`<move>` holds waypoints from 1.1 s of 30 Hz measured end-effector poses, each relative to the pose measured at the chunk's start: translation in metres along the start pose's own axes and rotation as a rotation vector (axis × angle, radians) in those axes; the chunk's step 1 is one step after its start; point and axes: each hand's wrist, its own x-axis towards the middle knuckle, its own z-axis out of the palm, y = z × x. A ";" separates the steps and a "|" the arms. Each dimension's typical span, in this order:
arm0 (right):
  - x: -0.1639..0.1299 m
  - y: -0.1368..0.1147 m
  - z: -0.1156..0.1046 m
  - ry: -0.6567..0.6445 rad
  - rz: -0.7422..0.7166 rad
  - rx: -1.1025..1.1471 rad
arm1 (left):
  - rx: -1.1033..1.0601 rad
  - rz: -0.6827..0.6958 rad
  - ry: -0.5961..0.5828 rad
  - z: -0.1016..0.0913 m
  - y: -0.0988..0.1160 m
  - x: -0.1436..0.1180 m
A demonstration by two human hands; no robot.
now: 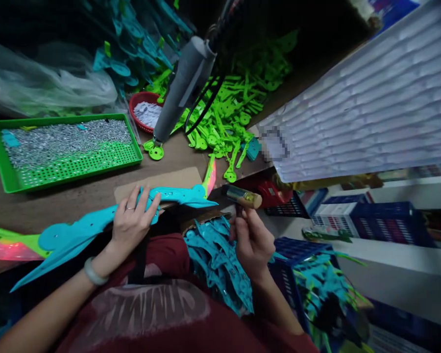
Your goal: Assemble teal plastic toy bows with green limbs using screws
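A long turquoise plastic toy (99,219), shaped somewhat like a bow, lies along the table's near edge over a piece of cardboard. Its lime-green end pieces show a red glow. My left hand (134,215) is laid over its middle, fingers curled across the top, holding it; the underside of the grip is hidden. Just beyond the toy's right end, my right hand (253,240) is closed round the handle of a small mallet (244,197). The mallet's head is raised, with a dark end to the left and a pale yellowish end to the right.
A grey electric screwdriver (183,88) hangs over the table. Behind are a green tray (135,159) of screws, a red basket (134,105) of white pieces and a lime-green parts heap (224,113). Turquoise parts (220,260) fill a box below; a blue crate (284,274) stands right.
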 end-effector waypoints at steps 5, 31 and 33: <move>-0.008 0.003 0.019 -0.027 -0.022 0.032 | -0.021 -0.034 -0.036 0.001 -0.001 0.000; 0.058 0.062 0.024 -0.034 0.226 -0.186 | -0.075 -0.036 0.003 -0.002 -0.003 0.005; 0.064 0.072 0.026 -0.184 0.199 -0.207 | -0.065 -0.040 0.007 -0.003 -0.003 0.005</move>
